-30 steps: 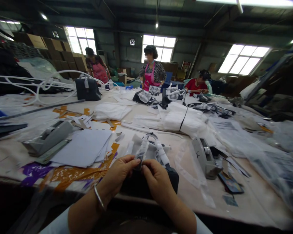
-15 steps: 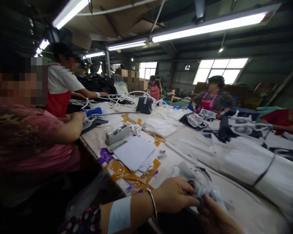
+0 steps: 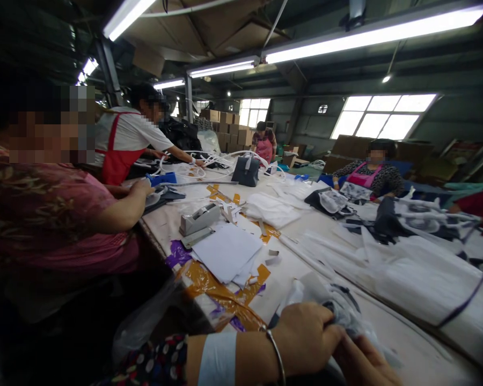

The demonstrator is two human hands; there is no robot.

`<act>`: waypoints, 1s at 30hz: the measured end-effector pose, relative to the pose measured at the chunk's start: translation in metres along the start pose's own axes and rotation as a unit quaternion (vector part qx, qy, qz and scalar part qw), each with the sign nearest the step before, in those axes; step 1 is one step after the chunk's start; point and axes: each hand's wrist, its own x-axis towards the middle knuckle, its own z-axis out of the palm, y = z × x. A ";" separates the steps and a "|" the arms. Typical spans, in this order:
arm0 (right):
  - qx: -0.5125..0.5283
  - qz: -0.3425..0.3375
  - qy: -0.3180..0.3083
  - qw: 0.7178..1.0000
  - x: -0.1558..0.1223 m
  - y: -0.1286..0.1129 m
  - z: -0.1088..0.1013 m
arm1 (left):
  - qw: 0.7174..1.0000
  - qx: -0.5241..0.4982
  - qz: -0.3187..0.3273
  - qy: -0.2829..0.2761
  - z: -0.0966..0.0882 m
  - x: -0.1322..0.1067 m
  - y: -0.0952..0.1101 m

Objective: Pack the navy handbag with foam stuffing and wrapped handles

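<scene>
At the near edge of the table, my left hand (image 3: pixel 306 338) is closed, its fingertips pinched at a dark, looped piece wrapped in thin whitish plastic (image 3: pixel 344 305). It looks like a bag's wrapped handle, though its lower part is hidden by my hands. My right hand (image 3: pixel 364 362) meets the left from the lower right, fingers bent together against the same wrapped piece. What lies between the fingertips is too small to make out. A metal bangle (image 3: pixel 274 351) circles my left wrist.
White paper sheets (image 3: pixel 227 252) and a grey tape dispenser (image 3: pixel 201 219) lie ahead. Brown tape (image 3: pixel 221 292) covers the table corner. White wrapping sheets (image 3: pixel 418 273) extend along the right. A dark handbag (image 3: pixel 245 171) stands farther back; several co-workers surround the table.
The view has swung slightly left. My left hand has closed its fingers and come against the right hand. A co-worker at the left reaches farther across the table.
</scene>
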 end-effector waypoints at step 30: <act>0.019 -0.017 0.016 1.000 -0.010 -0.006 0.000 | 0.995 0.068 0.064 0.044 0.014 -0.011 -0.008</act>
